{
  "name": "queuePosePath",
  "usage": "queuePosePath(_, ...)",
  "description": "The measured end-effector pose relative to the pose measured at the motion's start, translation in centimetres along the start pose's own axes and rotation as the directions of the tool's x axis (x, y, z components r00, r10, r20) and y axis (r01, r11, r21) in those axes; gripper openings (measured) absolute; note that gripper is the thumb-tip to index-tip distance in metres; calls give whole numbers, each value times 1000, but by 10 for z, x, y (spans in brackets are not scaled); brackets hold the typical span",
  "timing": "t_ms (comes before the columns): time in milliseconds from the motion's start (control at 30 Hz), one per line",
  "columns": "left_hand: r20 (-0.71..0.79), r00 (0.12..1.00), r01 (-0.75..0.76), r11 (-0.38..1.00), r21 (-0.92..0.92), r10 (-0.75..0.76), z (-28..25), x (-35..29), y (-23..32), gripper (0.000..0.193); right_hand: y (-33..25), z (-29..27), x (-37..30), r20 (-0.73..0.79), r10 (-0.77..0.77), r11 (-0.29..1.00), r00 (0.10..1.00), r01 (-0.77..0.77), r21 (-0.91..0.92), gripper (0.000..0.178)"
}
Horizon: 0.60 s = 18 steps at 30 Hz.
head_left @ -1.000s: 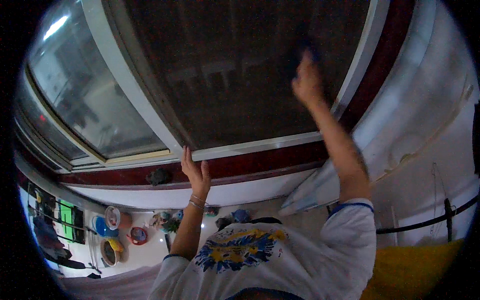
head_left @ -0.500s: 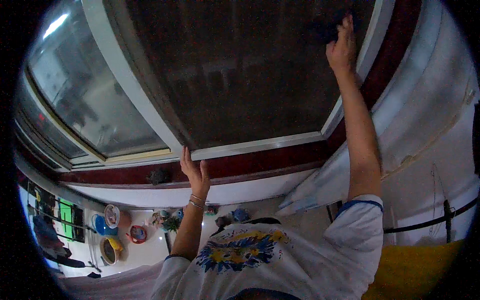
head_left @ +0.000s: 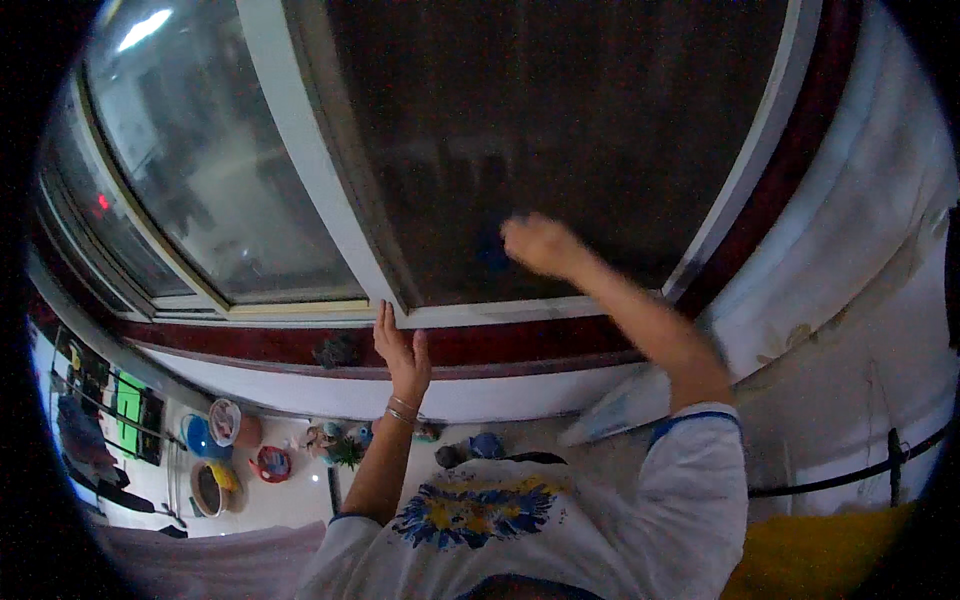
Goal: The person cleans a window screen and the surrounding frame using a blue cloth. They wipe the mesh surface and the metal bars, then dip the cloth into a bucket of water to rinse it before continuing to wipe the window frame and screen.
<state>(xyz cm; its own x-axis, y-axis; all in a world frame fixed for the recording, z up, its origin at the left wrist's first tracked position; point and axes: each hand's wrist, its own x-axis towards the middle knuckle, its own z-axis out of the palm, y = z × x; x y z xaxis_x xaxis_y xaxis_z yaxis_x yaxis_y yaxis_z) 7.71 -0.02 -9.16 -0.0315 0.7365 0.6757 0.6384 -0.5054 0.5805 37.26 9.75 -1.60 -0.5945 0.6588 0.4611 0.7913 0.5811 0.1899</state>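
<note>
The right hand is curled and seems to grip a dark blue cloth, though blur hides the details; the cloth is at the lower part of the dark panel. The left hand is open at a corner of the white frame. For this apparent wiping, it is better to press flat and evenly.

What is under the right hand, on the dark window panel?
Beside the right hand, a dark blue thing, possibly a cloth, shows against the window panel. The hand covers whatever is directly beneath it, so the thing's full shape cannot be seen.
</note>
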Motion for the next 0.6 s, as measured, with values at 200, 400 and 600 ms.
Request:
queuePosePath(200,-57,998,-23,999,34,25,-14,15,-10,58,117,-267,117,-836,45,847,546,-465,-258,48)
queuePosePath(400,-114,993,10,1000,29,-7,-24,22,-22,57,44,-259,142,-701,279,896,656,-441,-56,51)
queuePosePath(600,-120,993,16,999,28,-13,-38,29,-30,58,-36,-62,107,-166,-528,843,833,491,-221,27)
